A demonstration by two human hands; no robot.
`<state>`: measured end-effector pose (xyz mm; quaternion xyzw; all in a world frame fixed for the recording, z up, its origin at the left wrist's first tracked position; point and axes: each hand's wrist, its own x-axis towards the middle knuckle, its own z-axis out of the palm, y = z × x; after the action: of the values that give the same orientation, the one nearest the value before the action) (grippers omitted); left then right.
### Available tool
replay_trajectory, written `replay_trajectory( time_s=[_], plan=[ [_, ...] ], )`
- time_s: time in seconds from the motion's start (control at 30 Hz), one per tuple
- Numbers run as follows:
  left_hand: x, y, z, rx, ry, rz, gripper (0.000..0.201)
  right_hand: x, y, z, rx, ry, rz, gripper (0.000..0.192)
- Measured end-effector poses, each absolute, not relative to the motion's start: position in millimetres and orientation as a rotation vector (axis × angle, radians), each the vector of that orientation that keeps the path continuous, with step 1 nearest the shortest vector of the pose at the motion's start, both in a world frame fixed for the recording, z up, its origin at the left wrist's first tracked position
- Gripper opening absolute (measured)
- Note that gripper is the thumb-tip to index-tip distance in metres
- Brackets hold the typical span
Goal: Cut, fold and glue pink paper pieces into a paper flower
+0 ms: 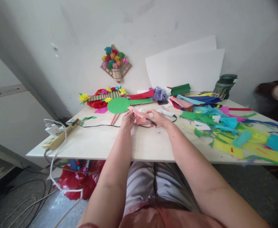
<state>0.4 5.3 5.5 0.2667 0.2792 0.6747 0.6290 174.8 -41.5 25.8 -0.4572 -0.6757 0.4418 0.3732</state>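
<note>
My left hand (127, 120) is closed on a folded strip of salmon-pink crepe paper (137, 111), held a little above the table. Facing it, my right hand (160, 119) grips a pair of dark scissors (151, 121), which points toward the pink paper; the blades are too small to make out fully. Below and between the hands is another piece of pink paper (142, 121). Two narrow pink strips (114, 119) lie just left of my left hand. A green paper disc (118, 105) with a long green strip sits behind it.
A black cable (96, 125) crosses the white table (150, 148) near my hands. At the left is a power strip (60, 134). Coloured paper scraps (233, 126) cover the right side, with a green bottle (225, 87) behind. A flower-decorated woven piece (103, 96) lies at the back.
</note>
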Motion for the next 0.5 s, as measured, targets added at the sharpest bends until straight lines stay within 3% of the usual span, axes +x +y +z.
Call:
replay_trajectory(
  time_s=[0.5],
  plan=[
    [1.9,5.2,5.6,0.65,0.633,1.528,0.014,179.7,-29.8,15.2,-1.076,-1.82,1.263,0.043]
  ],
)
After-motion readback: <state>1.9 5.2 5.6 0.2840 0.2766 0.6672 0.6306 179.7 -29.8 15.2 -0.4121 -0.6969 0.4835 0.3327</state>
